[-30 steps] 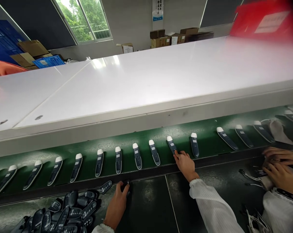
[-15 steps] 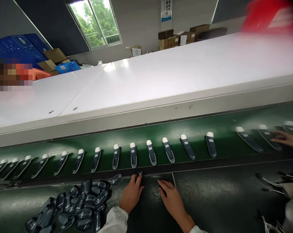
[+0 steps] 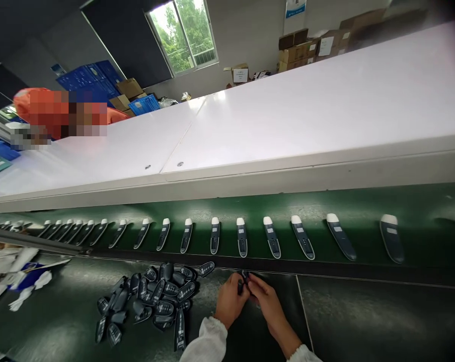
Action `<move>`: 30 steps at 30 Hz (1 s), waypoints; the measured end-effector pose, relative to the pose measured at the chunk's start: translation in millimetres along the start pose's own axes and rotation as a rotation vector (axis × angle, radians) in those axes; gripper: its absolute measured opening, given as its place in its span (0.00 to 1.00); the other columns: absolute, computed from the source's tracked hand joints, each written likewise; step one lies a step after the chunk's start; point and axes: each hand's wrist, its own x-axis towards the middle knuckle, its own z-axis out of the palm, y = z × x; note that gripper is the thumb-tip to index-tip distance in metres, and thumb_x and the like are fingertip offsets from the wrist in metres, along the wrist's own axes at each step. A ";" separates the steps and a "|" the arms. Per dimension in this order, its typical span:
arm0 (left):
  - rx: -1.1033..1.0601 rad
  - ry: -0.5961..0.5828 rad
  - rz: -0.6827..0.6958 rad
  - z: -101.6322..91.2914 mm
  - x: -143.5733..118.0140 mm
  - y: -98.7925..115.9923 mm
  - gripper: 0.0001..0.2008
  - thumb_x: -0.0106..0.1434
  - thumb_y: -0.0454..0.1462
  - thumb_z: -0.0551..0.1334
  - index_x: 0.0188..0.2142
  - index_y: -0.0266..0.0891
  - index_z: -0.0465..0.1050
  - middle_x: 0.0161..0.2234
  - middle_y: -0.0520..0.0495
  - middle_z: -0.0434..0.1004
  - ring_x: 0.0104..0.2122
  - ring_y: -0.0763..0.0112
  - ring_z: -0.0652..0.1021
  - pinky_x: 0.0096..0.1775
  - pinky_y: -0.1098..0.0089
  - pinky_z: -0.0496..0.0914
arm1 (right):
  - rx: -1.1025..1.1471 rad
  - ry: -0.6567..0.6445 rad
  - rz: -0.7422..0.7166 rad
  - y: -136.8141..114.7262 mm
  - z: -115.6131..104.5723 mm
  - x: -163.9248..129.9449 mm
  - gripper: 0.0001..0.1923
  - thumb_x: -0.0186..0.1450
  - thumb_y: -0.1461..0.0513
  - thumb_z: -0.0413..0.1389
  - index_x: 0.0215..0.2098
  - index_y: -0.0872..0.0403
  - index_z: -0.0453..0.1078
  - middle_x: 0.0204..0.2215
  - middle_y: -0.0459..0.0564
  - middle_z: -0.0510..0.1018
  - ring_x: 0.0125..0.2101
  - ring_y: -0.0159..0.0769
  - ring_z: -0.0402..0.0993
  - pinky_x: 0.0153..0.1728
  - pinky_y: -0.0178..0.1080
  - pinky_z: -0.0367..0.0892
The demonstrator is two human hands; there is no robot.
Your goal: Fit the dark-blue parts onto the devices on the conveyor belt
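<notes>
Close together over the dark work surface, my left hand (image 3: 229, 301) and my right hand (image 3: 270, 309) are both closed on a small dark plastic cover (image 3: 244, 275). Fingers hide much of it, and whether it is a single piece cannot be made out. Left of my hands lies a heap of similar dark plastic covers (image 3: 163, 306). One loose cover (image 3: 206, 269) sits at the heap's upper right. Beyond my fingers, a row of dark handheld devices with white tips (image 3: 241, 237) lies on the green belt; several show an open recess.
A dark rail (image 3: 340, 270) separates the work surface from the green conveyor belt (image 3: 431, 216). Behind it rises a long white counter (image 3: 288, 120). Another person in an orange top (image 3: 21, 105) is at the far left. White cloth and a blue item (image 3: 27, 276) lie at left.
My hands have come together, and both now grip the dark cover that was by my left fingertips. The view has swung left; the co-worker's hand at the right is out of sight.
</notes>
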 end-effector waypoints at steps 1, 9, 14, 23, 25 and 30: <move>-0.162 -0.009 0.005 -3.4 -6.8 3.0 0.03 0.64 0.36 0.57 0.33 0.40 0.66 0.30 0.51 0.71 0.32 0.69 0.75 0.34 0.72 0.65 | 0.021 -0.043 0.008 -3.4 2.0 -5.4 0.34 0.54 0.45 0.67 0.53 0.52 0.74 0.49 0.55 0.80 0.53 0.52 0.74 0.50 0.48 0.72; -0.956 -0.388 -0.071 -29.4 -31.3 15.7 0.16 0.59 0.50 0.63 0.36 0.40 0.68 0.30 0.51 0.71 0.30 0.69 0.74 0.32 0.69 0.69 | -0.066 -0.143 0.031 -28.0 -1.7 -44.7 0.30 0.57 0.48 0.66 0.55 0.52 0.74 0.41 0.53 0.82 0.42 0.48 0.78 0.45 0.48 0.73; -0.482 0.160 -0.315 -72.0 -0.5 -44.4 0.18 0.54 0.52 0.60 0.37 0.42 0.70 0.27 0.49 0.72 0.27 0.61 0.75 0.28 0.67 0.66 | -0.708 0.516 -0.457 -69.5 -86.8 -9.3 0.33 0.61 0.39 0.57 0.53 0.52 0.75 0.50 0.57 0.79 0.51 0.53 0.71 0.52 0.52 0.67; 0.212 0.208 0.032 -80.5 23.4 -89.0 0.31 0.54 0.54 0.51 0.48 0.40 0.75 0.48 0.33 0.75 0.17 0.64 0.69 0.22 0.60 0.63 | -1.407 0.805 -0.623 -124.7 -187.6 46.0 0.31 0.73 0.47 0.38 0.57 0.56 0.71 0.50 0.61 0.77 0.47 0.51 0.70 0.47 0.49 0.68; 0.191 0.238 0.051 -81.0 26.1 -85.0 0.29 0.53 0.56 0.51 0.43 0.42 0.76 0.45 0.34 0.77 0.17 0.59 0.70 0.23 0.56 0.65 | -1.455 0.791 -0.599 -120.7 -187.8 46.5 0.29 0.74 0.50 0.38 0.59 0.56 0.69 0.51 0.61 0.76 0.48 0.50 0.70 0.50 0.50 0.66; -0.150 0.160 -0.094 -70.2 24.8 -58.5 0.24 0.47 0.60 0.62 0.35 0.48 0.76 0.35 0.45 0.81 0.29 0.47 0.79 0.33 0.52 0.71 | -1.539 0.757 -0.510 -119.0 -198.4 40.2 0.26 0.74 0.55 0.38 0.63 0.56 0.63 0.55 0.62 0.73 0.55 0.51 0.66 0.52 0.51 0.64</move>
